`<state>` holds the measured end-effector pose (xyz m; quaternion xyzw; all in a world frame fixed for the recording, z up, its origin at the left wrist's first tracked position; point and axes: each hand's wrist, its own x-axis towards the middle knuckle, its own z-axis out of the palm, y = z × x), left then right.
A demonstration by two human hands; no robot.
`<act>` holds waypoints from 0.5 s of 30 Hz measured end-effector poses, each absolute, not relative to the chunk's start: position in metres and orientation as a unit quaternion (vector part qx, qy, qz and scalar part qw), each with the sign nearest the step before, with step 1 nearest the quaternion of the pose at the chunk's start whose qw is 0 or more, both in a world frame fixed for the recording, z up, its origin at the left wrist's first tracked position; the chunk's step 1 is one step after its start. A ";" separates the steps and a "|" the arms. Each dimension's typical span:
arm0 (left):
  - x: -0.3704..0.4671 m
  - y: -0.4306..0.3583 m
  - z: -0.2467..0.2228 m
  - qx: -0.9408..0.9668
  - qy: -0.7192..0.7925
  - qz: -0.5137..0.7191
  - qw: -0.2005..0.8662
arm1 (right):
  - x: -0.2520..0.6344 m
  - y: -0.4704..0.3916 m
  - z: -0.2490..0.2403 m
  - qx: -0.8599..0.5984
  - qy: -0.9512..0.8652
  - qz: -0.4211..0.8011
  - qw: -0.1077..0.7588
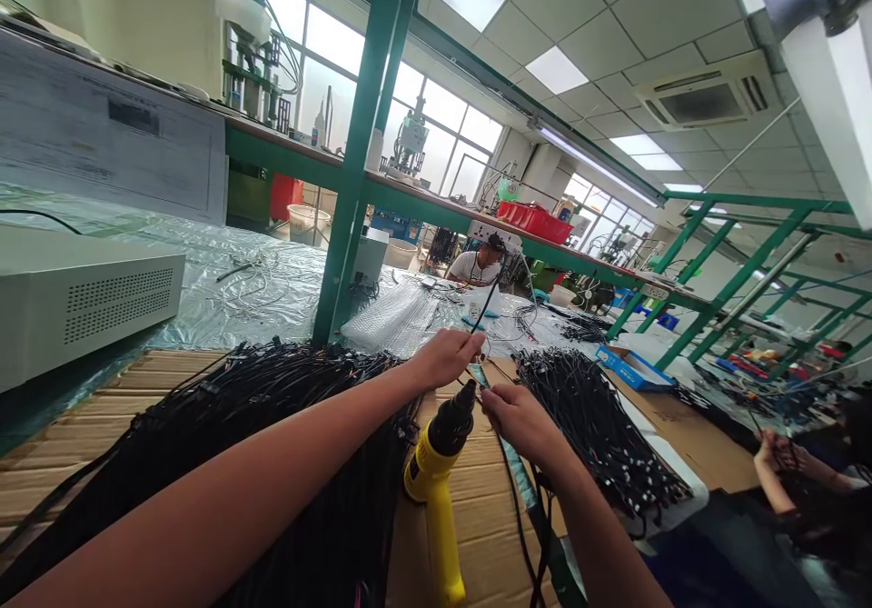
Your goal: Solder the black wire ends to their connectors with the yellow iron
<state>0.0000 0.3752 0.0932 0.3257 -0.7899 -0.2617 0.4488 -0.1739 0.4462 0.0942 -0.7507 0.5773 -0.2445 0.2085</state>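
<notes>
hands: left (446,360) and right (521,419) each pinch black cable (485,304) close to the nozzle of a yellow heat gun (440,499), over ridged cardboard (485,517). a rounded white tray (696,492) bears bundled dark leads (586,417); beyond sit a shallow blue box (633,370), crinkled bubble wrap (388,322) and, on the green shelf (579,260), a red bin (535,220).

There are two large cable piles (341,513) (589,417) and one yellow heat gun (441,494).
</notes>
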 end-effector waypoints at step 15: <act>-0.004 0.381 0.099 0.314 -0.794 -0.263 0.450 | -0.170 0.449 0.098 -0.753 0.577 -0.252 0.192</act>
